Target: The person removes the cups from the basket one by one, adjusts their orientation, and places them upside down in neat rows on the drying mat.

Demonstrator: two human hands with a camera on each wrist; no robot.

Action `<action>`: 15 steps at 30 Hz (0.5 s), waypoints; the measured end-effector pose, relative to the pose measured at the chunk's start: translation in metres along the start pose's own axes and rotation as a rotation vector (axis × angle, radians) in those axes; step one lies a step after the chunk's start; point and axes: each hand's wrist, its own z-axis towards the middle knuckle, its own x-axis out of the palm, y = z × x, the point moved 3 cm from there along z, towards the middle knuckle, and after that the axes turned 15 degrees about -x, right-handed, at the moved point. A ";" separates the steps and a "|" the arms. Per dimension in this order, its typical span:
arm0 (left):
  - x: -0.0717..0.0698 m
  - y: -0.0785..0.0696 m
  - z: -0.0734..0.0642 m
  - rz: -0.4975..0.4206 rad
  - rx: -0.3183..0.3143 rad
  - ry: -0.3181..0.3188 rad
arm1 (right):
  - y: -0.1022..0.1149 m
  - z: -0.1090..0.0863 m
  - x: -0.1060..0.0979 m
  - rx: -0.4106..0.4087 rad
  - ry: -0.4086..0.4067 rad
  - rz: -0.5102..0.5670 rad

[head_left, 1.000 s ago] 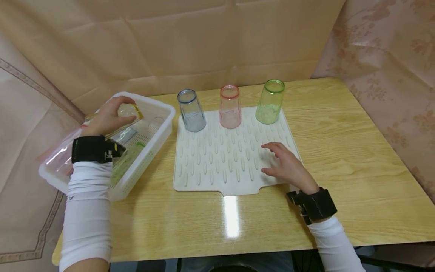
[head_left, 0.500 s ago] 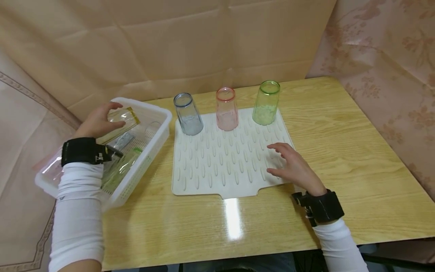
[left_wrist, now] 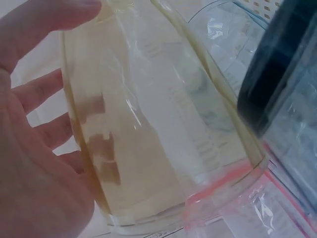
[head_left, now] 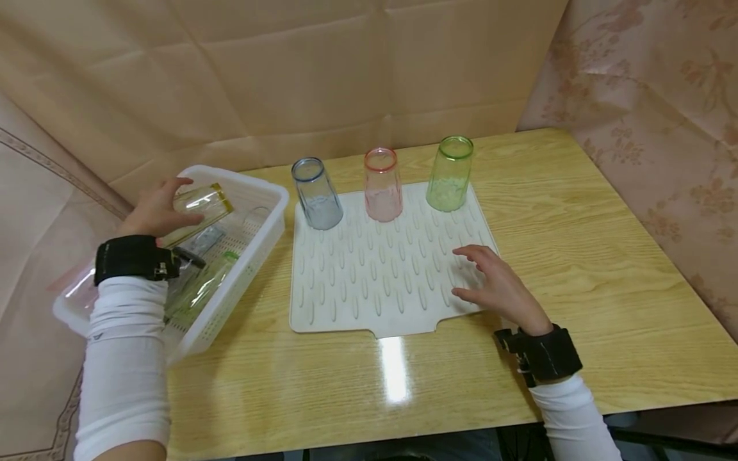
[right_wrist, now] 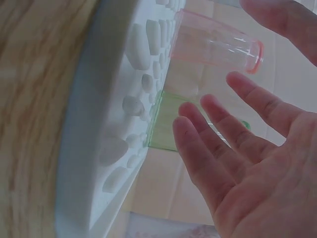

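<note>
A second ago your left hand (head_left: 155, 211) covered more of the amber glass (head_left: 202, 202); now a longer stretch of it shows beyond your thumb, tilted in the white basket (head_left: 236, 285) at the left of the frame. Your left thumb and fingers curve round its sides, though how firmly you cannot tell from here. That suggests it is the piece in hand, not yet clear of the basket. Your right hand (head_left: 498, 285) is spread, holding nothing, over the right side of the ribbed white mat (head_left: 369, 294). Along the mat's back edge, upper centre, stand a blue tumbler (head_left: 317, 202), a pink tumbler (head_left: 383, 195) and a green tumbler (head_left: 450, 182). The basket wall and a green glass (head_left: 202, 291) lying beside the amber one crowd your way out.
</note>
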 end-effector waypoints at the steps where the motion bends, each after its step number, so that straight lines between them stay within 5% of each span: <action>1: 0.001 0.000 0.000 0.017 0.001 -0.007 | 0.000 0.000 0.000 0.001 0.001 -0.001; 5: 0.004 -0.001 0.001 0.078 -0.003 -0.024 | -0.001 -0.001 0.001 -0.006 -0.005 -0.003; 15: 0.011 0.001 0.000 0.193 -0.107 0.060 | -0.005 -0.003 0.002 -0.042 -0.021 -0.005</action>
